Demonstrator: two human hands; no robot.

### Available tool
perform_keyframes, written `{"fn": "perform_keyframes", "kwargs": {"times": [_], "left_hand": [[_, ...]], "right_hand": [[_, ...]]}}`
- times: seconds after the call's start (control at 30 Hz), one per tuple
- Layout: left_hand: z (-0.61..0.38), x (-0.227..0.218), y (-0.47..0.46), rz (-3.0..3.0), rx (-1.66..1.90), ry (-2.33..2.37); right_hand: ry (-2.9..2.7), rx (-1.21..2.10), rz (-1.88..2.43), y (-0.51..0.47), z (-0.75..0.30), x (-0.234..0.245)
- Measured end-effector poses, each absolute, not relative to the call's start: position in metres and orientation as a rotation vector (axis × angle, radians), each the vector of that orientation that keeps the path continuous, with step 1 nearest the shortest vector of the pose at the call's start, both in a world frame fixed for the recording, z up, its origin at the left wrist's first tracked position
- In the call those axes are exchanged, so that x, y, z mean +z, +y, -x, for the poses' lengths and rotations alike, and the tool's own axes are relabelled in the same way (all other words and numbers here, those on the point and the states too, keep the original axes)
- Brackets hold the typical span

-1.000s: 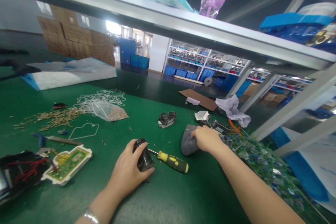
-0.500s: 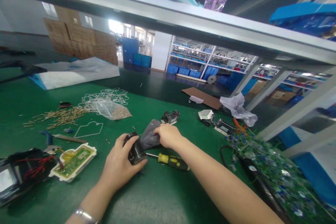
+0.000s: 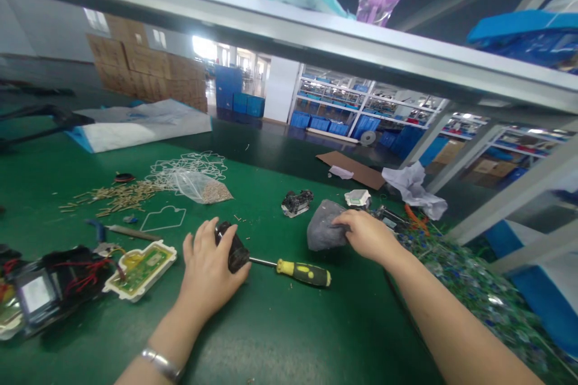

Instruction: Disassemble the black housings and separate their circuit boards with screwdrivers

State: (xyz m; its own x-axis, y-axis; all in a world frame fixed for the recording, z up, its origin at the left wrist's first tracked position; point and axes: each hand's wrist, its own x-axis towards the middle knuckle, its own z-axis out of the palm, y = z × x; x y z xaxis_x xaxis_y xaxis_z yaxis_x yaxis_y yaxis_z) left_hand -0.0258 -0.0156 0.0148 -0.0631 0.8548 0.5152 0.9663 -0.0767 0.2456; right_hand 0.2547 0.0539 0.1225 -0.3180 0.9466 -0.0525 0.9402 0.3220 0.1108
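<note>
My left hand curls around a small black plastic part on the green bench; its thumb and fingers press its sides. My right hand pinches a dark grey cloth, which hangs just right of the middle. Between the two hands lies a yellow-and-black screwdriver, its shaft pointing at the black part. A small black component with a pale base sits beyond the cloth. Left of my left hand is a white housing with a green circuit board.
Brass-coloured pins, white loop gaskets and a clear bag of small parts lie at the back left. A device with red wires is at far left. Green-wired parts are heaped right, under a shelf beam.
My right hand has carried the grey cloth to the right, away from the black part. My left hand stays around that part, and the screwdriver is now uncovered.
</note>
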Motion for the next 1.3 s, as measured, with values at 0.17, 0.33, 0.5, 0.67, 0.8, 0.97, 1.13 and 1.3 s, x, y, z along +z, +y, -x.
{"fn": "perform_keyframes", "kwargs": {"times": [0.17, 0.33, 0.5, 0.67, 0.8, 0.97, 1.13, 1.3], "left_hand": [[-0.018, 0.024, -0.023, 2.376, -0.764, -1.376], [-0.061, 0.019, -0.003, 2.513, -0.413, -1.361], [-0.059, 0.029, 0.007, 2.419, -0.436, -1.455], [-0.038, 0.044, 0.004, 2.230, -0.631, -1.722], [-0.021, 0.048, 0.002, 2.096, -0.848, -1.991], [-0.001, 0.043, 0.000, 1.880, -1.172, -2.340], [0.010, 0.034, -0.001, 1.785, -1.393, -2.306], [0.009, 0.028, 0.000, 1.849, -1.329, -2.202]], "right_hand": [[2.411, 0.130, -1.849, 0.043, -0.275, 0.139], [2.383, 0.130, -1.785, 0.016, -0.278, 0.161], [2.339, 0.056, -1.668, -0.015, -0.275, 0.159], [2.247, 0.005, -1.661, -0.022, -0.272, 0.127], [2.315, -0.058, -1.615, -0.025, -0.252, 0.106], [2.509, -0.079, -1.552, -0.007, -0.198, 0.089], [2.686, -0.079, -1.468, 0.034, -0.152, 0.083], [2.713, -0.069, -1.397, 0.044, -0.168, 0.086]]}}
